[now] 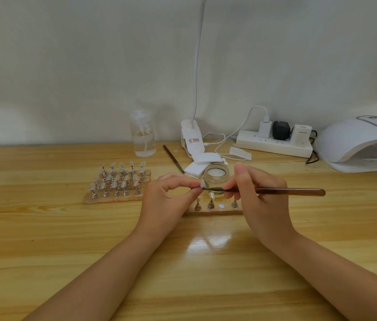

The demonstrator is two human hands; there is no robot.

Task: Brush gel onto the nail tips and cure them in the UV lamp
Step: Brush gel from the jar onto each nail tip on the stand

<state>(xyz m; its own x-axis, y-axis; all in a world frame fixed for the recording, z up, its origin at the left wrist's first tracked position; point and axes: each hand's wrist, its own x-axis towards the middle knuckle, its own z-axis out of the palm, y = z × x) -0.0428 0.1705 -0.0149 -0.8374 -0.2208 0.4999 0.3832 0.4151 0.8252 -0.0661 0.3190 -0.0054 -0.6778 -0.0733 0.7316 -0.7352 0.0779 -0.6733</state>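
Observation:
My left hand (pixel 171 195) pinches a small stand with a pale nail tip (pixel 202 183) between thumb and fingers, lifted above the table. My right hand (pixel 259 193) grips a thin brown-handled brush (pixel 287 191), its tip touching that nail tip. Behind the hands stands an open glass jar (pixel 216 176). Below them lies a wooden strip (pixel 213 212) carrying three more stands with nail tips and one bare metal disc. The white UV lamp (pixel 358 144) sits at the far right with its display lit.
Left of the hands, wooden strips (pixel 113 198) hold several nail tips on metal stands. Along the wall stand a clear bottle (pixel 143 135), a clip lamp (pixel 192 137), a power strip (pixel 273 144) with plugs, white pads (pixel 196 166) and a second brush (pixel 173 158).

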